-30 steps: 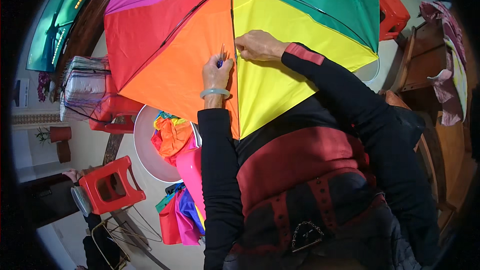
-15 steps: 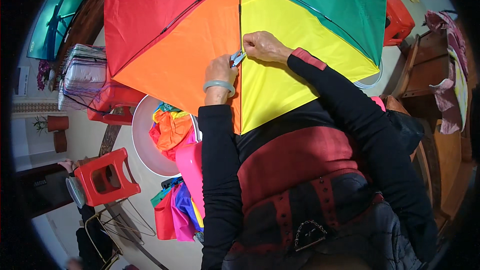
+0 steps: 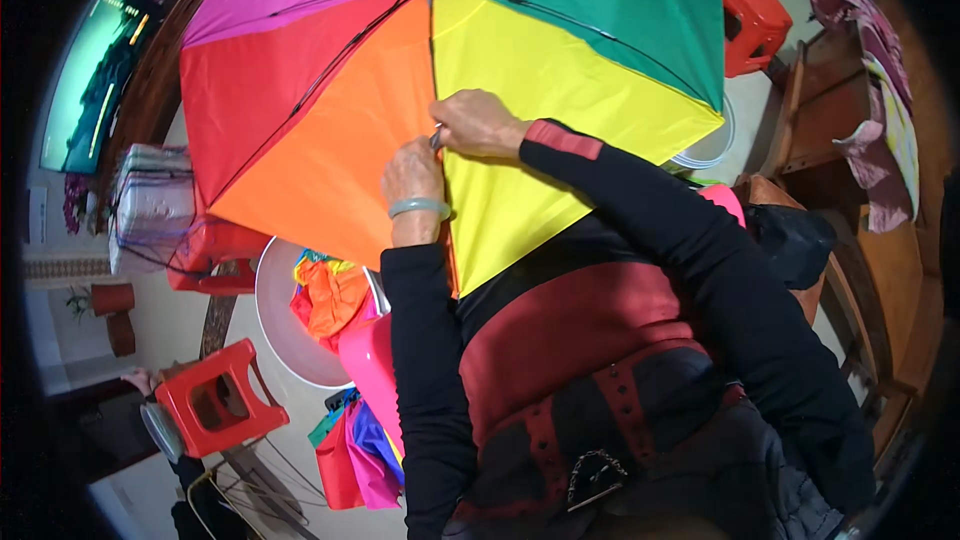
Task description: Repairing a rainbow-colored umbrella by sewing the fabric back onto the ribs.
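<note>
Hands meet at the middle of an open rainbow umbrella (image 3: 330, 130) that fills the upper half of your view, seen from its inner side, with dark ribs fanning out from the hub near the top edge. Your left hand (image 3: 412, 175), with a pale green bangle (image 3: 420, 207) at the wrist, is closed against the cloth just below a rib, on the seam where the orange panel meets the yellow one. Your right hand (image 3: 478, 123) is pinched shut on a small silvery metal piece (image 3: 436, 136) on that same rib, and the two hands touch each other there.

The step in hand looks like fixing the cloth to the rib at this seam, though the piece is too small to tell exactly what it is. The next move probably calls for a steady pinch and taut cloth, with your left hand bracing while your right works the piece.

Below and to your left, a round white basin (image 3: 275, 320) holds folded bright cloth (image 3: 330, 295), a red plastic stool (image 3: 215, 410) stands nearby, and another red stool (image 3: 752, 20) sits beyond the umbrella's right edge.
</note>
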Demonstrator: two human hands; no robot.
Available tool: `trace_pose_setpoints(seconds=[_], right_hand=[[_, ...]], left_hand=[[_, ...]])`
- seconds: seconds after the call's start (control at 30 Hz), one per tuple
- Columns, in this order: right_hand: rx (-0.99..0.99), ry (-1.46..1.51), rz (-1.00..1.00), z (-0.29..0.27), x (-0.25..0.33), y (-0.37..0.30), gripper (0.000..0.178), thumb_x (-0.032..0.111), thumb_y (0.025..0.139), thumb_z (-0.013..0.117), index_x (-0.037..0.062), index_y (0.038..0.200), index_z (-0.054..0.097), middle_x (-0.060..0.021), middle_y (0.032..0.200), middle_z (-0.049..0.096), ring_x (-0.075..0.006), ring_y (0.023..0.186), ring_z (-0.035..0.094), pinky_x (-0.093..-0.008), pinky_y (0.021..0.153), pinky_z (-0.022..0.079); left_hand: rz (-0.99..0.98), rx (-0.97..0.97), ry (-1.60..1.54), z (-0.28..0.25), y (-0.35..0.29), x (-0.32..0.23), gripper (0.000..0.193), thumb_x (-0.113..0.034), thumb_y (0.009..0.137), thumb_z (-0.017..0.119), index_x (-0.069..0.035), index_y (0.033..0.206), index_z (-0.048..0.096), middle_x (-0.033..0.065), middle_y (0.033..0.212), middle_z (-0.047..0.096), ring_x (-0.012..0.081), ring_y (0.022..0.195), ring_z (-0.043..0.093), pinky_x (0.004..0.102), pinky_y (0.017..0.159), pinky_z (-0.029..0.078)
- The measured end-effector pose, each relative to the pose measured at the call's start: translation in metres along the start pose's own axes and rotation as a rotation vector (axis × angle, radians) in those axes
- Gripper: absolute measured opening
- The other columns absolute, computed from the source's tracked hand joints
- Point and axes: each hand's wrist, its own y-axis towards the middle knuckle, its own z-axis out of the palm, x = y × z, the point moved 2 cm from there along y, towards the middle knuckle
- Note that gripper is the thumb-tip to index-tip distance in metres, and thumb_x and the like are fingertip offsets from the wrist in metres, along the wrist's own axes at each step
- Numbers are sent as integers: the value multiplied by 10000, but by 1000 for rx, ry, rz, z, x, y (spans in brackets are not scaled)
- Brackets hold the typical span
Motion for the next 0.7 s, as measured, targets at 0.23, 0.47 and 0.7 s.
trace_pose_setpoints(seconds=[0.23, 0.47, 0.7], right_hand=[[58, 225, -83, -54, -19, 4, 138, 176, 769, 540, 39, 774, 519, -81, 557, 469, -239, 524, 478, -384, 495, 379], [-411, 298, -44, -239, -47, -33, 127, 118, 886, 468, 23, 915, 546, 5, 631, 464, -83, 540, 441, -231, 471, 371], [-792, -498, 146, -313, -114, -99, 107, 92, 839, 485, -1, 875, 524, -124, 664, 533, -191, 591, 541, -334, 555, 430]], left_hand=[[15, -13, -216, 8, 10, 11, 207, -225, 746, 568, -27, 779, 618, 204, 714, 601, 369, 706, 595, 440, 621, 468], [72, 318, -87, -8, 33, 35, 240, -199, 684, 603, 35, 736, 615, 244, 735, 599, 351, 709, 604, 403, 636, 475], [70, 231, 399, -83, 65, 103, 227, -214, 725, 617, -5, 813, 623, 204, 831, 619, 335, 775, 614, 405, 667, 495]])
